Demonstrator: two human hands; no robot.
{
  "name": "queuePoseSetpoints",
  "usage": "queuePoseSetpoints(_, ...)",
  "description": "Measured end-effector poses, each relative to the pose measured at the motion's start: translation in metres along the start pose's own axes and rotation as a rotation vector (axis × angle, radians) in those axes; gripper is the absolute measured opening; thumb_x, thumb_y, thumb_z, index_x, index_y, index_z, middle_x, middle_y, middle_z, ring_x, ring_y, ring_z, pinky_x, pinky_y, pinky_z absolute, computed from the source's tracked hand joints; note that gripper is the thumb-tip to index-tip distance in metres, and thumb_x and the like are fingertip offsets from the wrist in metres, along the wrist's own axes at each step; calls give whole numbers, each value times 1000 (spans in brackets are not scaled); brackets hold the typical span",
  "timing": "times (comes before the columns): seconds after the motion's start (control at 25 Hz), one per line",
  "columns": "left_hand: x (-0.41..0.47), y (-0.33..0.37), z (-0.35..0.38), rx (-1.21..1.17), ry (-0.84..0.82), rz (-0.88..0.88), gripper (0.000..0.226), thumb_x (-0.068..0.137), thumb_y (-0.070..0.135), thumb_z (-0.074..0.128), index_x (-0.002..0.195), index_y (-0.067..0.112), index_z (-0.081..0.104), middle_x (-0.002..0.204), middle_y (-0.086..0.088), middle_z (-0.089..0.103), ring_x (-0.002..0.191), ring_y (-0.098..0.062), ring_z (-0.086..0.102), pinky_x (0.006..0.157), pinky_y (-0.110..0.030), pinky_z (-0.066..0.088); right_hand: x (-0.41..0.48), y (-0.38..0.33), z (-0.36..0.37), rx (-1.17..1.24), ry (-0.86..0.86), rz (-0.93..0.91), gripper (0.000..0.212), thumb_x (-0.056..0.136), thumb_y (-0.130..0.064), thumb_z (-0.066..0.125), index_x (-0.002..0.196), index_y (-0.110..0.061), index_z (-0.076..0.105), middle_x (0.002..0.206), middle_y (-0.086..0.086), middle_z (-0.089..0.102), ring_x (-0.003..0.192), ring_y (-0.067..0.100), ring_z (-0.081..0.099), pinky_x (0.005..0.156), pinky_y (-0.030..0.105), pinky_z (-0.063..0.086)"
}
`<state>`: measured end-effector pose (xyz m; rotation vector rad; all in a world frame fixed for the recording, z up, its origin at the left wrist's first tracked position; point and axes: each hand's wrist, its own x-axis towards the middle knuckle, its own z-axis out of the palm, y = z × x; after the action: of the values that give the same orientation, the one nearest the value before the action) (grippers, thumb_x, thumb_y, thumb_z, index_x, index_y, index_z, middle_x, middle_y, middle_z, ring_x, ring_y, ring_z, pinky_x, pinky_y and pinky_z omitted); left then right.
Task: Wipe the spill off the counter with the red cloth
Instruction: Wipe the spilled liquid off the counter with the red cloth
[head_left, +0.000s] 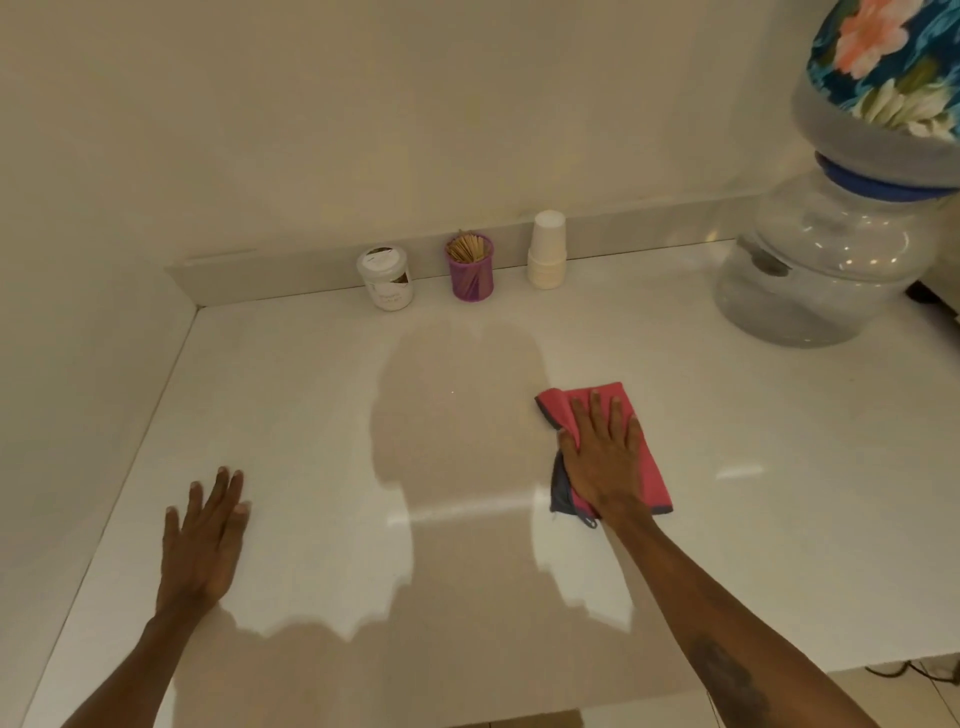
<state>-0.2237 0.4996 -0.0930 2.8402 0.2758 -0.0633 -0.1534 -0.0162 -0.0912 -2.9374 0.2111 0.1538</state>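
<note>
- The red cloth (644, 441) lay folded flat on the white counter (311, 415), right of centre and well clear of the back wall, with a grey edge showing along its left side and near end.
- The right hand (602, 457) pressed down on it, palm flat and fingers spread, nothing pinched or gripped; a flat palm likely served to spread pressure across the fabric so it would drag evenly over the surface.
- The left hand (205, 540) rested open on the bare counter well to the left, fingers extended and holding nothing (probably a brace for leaning forward).
- No spill could be made out: the glossy top showed only glare and the person's shadow, so whether any wet patch remained could not be told.
- A lidded white jar (385, 278), a purple cup of wooden sticks (470, 266) and a stack of white cups (547, 249) stood in a row against the backsplash, away from the wiping area, so they seemed unlikely to be knocked.
- A clear water jug (821, 260) stood at the far right under a floral cover (893, 62), apart from the cloth.
</note>
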Motion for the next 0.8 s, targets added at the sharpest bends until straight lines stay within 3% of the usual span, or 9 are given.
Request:
queuePoseSetpoints(0.16, 1, -2, 0, 2, -17, -13, 76, 95, 69, 1, 160, 31, 13, 168, 13, 5, 156, -12, -4, 125, -39, -9, 17, -45, 1, 39, 4, -14, 73, 102, -63, 23, 162, -23, 13, 169, 14, 11, 155, 43, 7, 125, 59, 3)
queuePoseSetpoints(0.44, 0, 1, -1, 48, -54, -13, 75, 93, 71, 1, 159, 37, 2, 167, 16, -7, 156, -12, -12, 125, -39, -13, 26, -57, -12, -8, -125, -80, 87, 95, -76, 19, 162, -26, -5, 170, 12, -7, 156, 41, -7, 124, 61, -3)
queuePoseSetpoints(0.52, -1, 3, -1, 54, -67, -20, 77, 90, 74, 0, 159, 38, 0, 167, 17, -9, 155, -11, -14, 124, -36, -17, 24, -59, -22, 3, -174, -84, 85, 98, -71, 25, 162, -23, -4, 170, 13, -6, 155, 43, -6, 123, 60, -4)
queuePoseSetpoints(0.56, -1, 2, -2, 54, -70, -23, 79, 89, 75, -1, 159, 38, -1, 167, 17, -9, 155, -11, -15, 122, -34, -20, 20, -64, -26, 29, -155, -90, 80, 100, -64, 32, 162, -19, 7, 169, 13, 7, 155, 44, 5, 123, 57, 2)
queuePoseSetpoints(0.64, -2, 2, -3, 47, -82, -24, 85, 86, 79, -4, 159, 36, -1, 168, 15, -9, 155, -11, -15, 116, -26, -28, 8, -80, -30, 157, 10, -121, 52, 100, -39, 49, 143, -10, 46, 144, 13, 47, 136, 40, 44, 116, 45, 30)
queuePoseSetpoints(0.68, -2, 2, -4, 42, -82, -26, 87, 85, 80, -6, 159, 36, -1, 168, 14, -8, 154, -11, -15, 114, -24, -29, 3, -90, -30, 203, 73, -123, 36, 98, -28, 52, 127, -8, 56, 126, 10, 55, 119, 32, 54, 105, 40, 41)
queuePoseSetpoints(0.8, -3, 1, -7, -2, -75, -36, 85, 86, 77, -6, 160, 34, 5, 167, 15, -6, 155, -11, -11, 120, -33, -21, -5, -111, -29, 166, 52, -89, 21, 99, -16, 49, 116, -7, 57, 115, 8, 56, 103, 23, 53, 93, 34, 46)
